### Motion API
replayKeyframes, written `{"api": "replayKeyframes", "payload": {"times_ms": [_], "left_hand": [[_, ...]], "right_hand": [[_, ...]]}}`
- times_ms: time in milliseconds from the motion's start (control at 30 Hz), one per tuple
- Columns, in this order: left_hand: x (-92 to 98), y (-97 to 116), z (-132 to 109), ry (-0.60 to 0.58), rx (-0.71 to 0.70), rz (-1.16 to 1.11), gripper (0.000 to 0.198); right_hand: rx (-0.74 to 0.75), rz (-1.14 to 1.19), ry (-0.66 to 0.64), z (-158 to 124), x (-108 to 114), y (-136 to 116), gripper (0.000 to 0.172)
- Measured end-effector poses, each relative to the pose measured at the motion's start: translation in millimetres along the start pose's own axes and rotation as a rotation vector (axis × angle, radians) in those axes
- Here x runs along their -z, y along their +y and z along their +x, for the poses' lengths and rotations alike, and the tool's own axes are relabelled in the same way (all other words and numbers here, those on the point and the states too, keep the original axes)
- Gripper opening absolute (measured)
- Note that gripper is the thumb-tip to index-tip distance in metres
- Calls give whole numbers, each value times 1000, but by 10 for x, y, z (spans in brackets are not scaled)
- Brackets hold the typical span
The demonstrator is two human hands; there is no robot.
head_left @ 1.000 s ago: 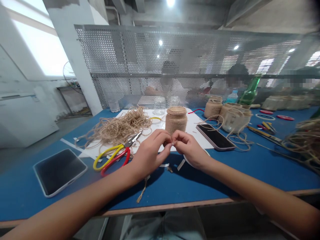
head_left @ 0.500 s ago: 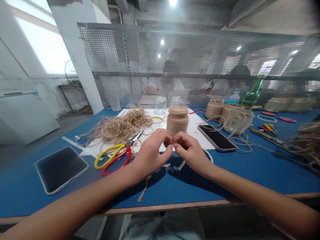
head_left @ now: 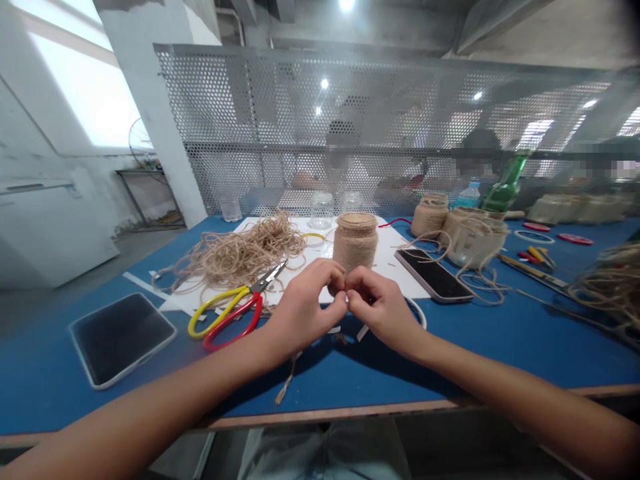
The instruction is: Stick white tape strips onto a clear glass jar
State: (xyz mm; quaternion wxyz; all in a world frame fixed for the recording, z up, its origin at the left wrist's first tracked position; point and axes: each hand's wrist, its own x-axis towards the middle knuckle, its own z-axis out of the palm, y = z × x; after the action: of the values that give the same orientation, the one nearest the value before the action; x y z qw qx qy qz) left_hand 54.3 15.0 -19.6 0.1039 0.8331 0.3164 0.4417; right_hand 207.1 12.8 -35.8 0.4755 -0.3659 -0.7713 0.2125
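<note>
grip too hidden to tell: one bare left hand [head_left: 306, 298] and one bare right hand [head_left: 379, 305] meet, curled; just beyond, one round tan twine-wrapped jar [head_left: 356, 241] stands on one white paper sheet [head_left: 400, 283].

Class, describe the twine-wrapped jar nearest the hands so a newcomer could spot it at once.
On the blue table, find the white sheet. The jar stands on it, just beyond the left hand and right hand. Twine covers it, unlike the clear glass jars behind, and the wrapped jar farther right stands off the sheet.
</note>
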Motion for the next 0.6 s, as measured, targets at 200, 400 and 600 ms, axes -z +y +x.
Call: {"api": "replayKeyframes", "payload": {"times_ms": [200,400,600], "left_hand": [[-14,2,-6,-6,26,-32,11],[-11,2,-12,-8,31,-29,11],[-1,12,-6,-24,47,-22,12]], "right_hand": [[-33,38,-29,4,-1,12,6],[-46,86,-25,12,-21,31,8],[-58,93,-25,16,-33,36,8]]}}
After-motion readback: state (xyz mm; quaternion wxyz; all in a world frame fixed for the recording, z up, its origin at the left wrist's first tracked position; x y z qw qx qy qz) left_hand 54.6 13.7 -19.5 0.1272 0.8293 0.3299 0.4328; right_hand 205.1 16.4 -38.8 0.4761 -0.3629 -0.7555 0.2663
